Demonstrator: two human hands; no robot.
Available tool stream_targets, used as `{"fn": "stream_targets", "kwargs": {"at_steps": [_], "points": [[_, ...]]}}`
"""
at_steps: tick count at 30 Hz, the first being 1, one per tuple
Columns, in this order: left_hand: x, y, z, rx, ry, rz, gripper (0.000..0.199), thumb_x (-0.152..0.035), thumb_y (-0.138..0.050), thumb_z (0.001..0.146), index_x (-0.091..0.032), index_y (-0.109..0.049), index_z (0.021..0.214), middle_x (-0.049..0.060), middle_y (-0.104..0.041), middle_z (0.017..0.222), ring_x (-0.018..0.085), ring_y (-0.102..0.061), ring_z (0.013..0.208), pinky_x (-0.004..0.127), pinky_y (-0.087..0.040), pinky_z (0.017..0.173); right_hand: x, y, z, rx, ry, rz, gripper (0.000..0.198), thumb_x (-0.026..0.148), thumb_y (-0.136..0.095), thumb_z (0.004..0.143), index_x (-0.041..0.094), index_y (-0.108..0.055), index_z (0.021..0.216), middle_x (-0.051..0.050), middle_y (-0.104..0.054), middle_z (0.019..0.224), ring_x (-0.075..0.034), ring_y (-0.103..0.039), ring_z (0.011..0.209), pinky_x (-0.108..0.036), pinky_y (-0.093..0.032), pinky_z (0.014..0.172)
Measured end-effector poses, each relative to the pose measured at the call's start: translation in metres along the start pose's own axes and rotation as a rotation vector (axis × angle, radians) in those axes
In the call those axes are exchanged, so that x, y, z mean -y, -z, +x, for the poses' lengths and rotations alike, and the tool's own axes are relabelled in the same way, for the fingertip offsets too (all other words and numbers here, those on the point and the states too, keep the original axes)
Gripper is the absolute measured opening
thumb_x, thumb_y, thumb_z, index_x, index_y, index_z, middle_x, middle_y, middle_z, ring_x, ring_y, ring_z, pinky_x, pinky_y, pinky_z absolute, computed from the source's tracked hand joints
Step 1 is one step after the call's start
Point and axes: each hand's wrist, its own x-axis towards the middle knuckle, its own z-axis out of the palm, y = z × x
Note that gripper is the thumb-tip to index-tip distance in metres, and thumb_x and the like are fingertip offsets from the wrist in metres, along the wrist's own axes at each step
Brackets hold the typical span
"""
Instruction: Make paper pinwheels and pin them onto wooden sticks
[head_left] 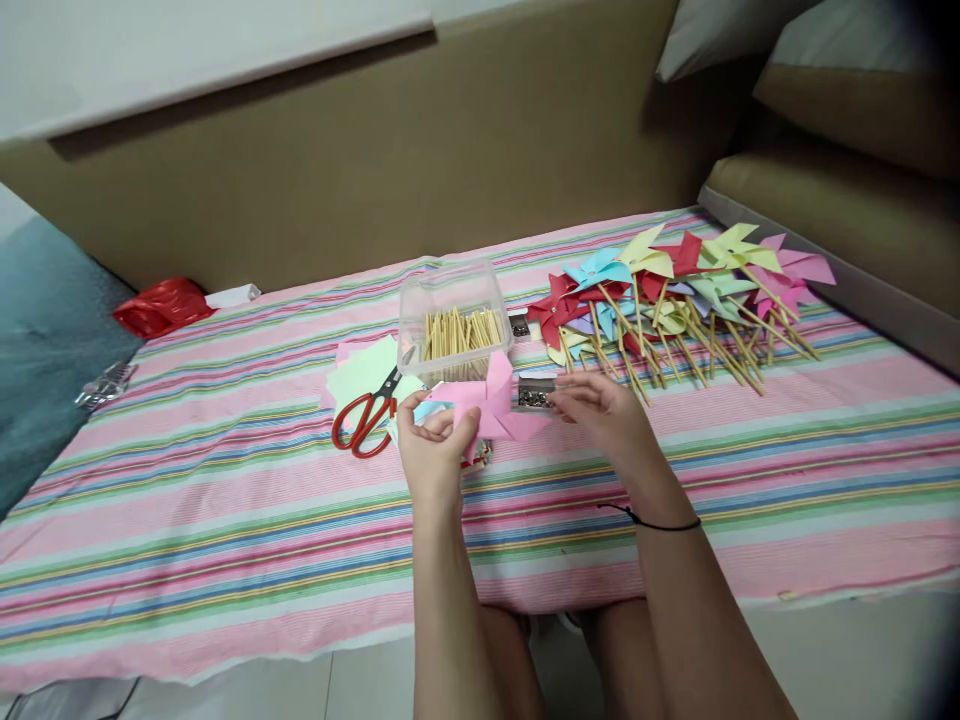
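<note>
Your left hand (433,445) has its fingers clamped on the pink paper pinwheel (491,402), low over the striped cloth. Just right of it, your right hand (600,412) touches the little tin of pins (535,393), fingers pinched together there.

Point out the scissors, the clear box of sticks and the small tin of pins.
scissors (365,420): head view, red handles.
clear box (453,291): head view, front wall.
small tin (534,394): head view, open top.
</note>
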Motion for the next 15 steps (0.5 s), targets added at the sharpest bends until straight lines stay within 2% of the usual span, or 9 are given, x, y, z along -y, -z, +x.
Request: {"fn": "stream_targets", "kwargs": {"at_steps": [2,4,9,15], "points": [[-0.001,0.002,0.002,-0.042,0.009,-0.068,0.07,-0.021,-0.084,0.049,-0.017,-0.046,0.109,0.001,-0.07,0.065,0.012,-0.063,0.052,0.021,-0.047,0.054,-0.007,-0.004,0.0,0.021,0.027,-0.182,0.013,0.027,-0.066,0.072,0.018,-0.068,0.081,-0.003,-0.071,0.068,-0.02,-0.068,0.066,-0.034,-0.052,0.067],[-0.001,0.001,0.003,-0.046,0.031,-0.122,0.066,-0.02,-0.084,0.049,-0.015,-0.051,0.105,0.002,-0.07,0.065,0.011,-0.063,0.053,0.021,-0.048,0.057,-0.012,-0.01,0.0,0.041,0.068,-0.414,0.008,0.022,-0.062,0.073,0.018,-0.069,0.074,-0.005,-0.071,0.068,-0.021,-0.067,0.065,-0.033,-0.051,0.065],[0.003,-0.003,0.001,0.026,0.023,-0.159,0.048,-0.02,-0.083,0.053,-0.015,-0.056,0.091,0.002,-0.07,0.066,0.01,-0.061,0.051,0.02,-0.046,0.052,-0.013,-0.032,-0.001,0.031,0.115,-0.937,0.018,0.019,-0.057,0.078,0.017,-0.073,0.07,-0.013,-0.073,0.073,-0.027,-0.067,0.071,-0.032,-0.043,0.057],[0.006,-0.003,0.003,0.076,0.017,-0.133,0.034,-0.023,-0.082,0.056,-0.014,-0.063,0.083,0.001,-0.069,0.065,0.009,-0.059,0.051,0.017,-0.041,0.047,-0.012,-0.045,0.0,-0.03,0.085,-1.163,0.022,0.024,-0.055,0.082,0.014,-0.074,0.08,-0.015,-0.072,0.08,-0.026,-0.066,0.073,-0.03,-0.038,0.054]]}}
